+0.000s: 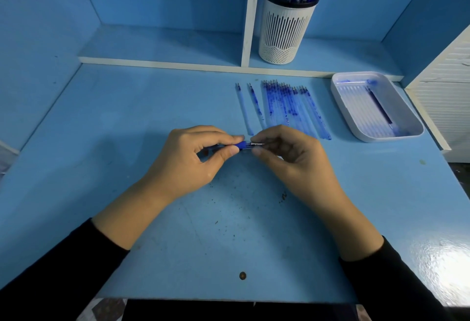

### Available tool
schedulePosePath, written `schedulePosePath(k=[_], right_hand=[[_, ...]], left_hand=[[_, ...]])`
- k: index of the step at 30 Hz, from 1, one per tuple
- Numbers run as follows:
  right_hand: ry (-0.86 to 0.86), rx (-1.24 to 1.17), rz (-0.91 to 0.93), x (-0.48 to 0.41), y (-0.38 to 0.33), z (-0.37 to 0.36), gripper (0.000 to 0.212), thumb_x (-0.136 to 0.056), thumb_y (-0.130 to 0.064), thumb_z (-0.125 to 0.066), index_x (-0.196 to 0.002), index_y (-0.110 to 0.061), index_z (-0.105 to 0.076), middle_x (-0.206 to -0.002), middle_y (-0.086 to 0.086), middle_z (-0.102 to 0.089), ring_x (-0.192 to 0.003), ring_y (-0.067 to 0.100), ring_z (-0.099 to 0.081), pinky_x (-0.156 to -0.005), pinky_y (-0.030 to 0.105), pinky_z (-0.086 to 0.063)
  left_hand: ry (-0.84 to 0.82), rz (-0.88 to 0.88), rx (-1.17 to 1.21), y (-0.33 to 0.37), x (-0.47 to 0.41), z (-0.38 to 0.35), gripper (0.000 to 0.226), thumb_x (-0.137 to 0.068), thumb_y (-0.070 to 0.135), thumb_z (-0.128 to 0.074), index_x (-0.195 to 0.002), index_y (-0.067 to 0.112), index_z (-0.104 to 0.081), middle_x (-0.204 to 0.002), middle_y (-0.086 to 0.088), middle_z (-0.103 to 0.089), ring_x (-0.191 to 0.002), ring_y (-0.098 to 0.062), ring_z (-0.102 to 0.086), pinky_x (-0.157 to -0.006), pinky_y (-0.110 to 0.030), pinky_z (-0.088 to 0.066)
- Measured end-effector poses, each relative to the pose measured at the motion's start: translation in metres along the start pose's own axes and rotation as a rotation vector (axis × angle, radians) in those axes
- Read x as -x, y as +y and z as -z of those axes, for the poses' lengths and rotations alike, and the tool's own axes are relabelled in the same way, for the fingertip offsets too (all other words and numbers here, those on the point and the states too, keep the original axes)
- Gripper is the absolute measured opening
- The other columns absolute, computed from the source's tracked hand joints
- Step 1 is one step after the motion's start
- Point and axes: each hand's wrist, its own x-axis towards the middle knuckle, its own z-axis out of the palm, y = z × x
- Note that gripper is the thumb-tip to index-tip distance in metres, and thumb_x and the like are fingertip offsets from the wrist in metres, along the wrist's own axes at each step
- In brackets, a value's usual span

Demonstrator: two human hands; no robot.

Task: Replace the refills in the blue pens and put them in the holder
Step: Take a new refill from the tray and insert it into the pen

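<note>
From the head view: left hand [193, 158] gripping the blue pen [239, 145] over the table [127, 117], right hand [287, 152] pinching its tip, risking cross-threading or dropping it, far from the holder [284, 33].

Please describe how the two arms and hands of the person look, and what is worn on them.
Both arms wear long black sleeves that end at the forearm. The left hand and right hand are bare: no gloves, rings, watch or bracelet can be seen. The fingernails are short and unpainted.
</note>
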Motion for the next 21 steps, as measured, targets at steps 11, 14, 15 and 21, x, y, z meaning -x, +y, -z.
schedulePosePath(k=[11,14,15,21], right_hand=[[0.030,-0.004,-0.072,-0.0001,-0.0024,-0.0012,0.018,-0.081,-0.021,-0.075,-0.094,-0.012,-0.067,-0.084,0.003,-0.070,-0.080,0.016,-0.067,-0.074,0.021,-0.052],[0.046,0.091,-0.074,0.0004,-0.0026,-0.0020,0.020,-0.085,-0.033,-0.067,-0.084,-0.013,-0.066,-0.075,0.003,-0.068,-0.073,0.022,-0.064,-0.069,0.033,-0.052],[0.039,0.085,-0.069,0.0002,-0.0021,-0.0015,0.014,-0.087,-0.027,-0.068,-0.086,-0.013,-0.067,-0.076,0.004,-0.069,-0.074,0.022,-0.064,-0.070,0.033,-0.052],[0.015,-0.029,-0.095,0.0002,-0.0044,-0.0008,0.018,-0.080,-0.026,-0.073,-0.092,-0.012,-0.068,-0.082,0.004,-0.070,-0.079,0.018,-0.067,-0.073,0.022,-0.052]], left_hand=[[0.003,-0.010,-0.010,0.0016,-0.0012,0.0009,0.015,-0.087,0.014,-0.072,-0.101,0.012,-0.077,-0.088,0.007,-0.073,-0.075,-0.011,-0.066,-0.064,-0.034,-0.052],[0.003,-0.023,-0.020,0.0026,-0.0017,0.0016,0.014,-0.086,0.014,-0.072,-0.100,0.011,-0.077,-0.090,0.011,-0.071,-0.077,-0.007,-0.066,-0.066,-0.029,-0.053],[0.006,-0.022,-0.022,0.0028,-0.0016,0.0017,0.015,-0.086,0.014,-0.072,-0.100,0.011,-0.077,-0.090,0.012,-0.071,-0.076,-0.006,-0.065,-0.066,-0.028,-0.053],[0.009,-0.015,-0.020,0.0041,-0.0019,0.0017,0.015,-0.086,0.014,-0.072,-0.100,0.012,-0.077,-0.086,0.007,-0.072,-0.074,-0.008,-0.064,-0.064,-0.028,-0.052]])
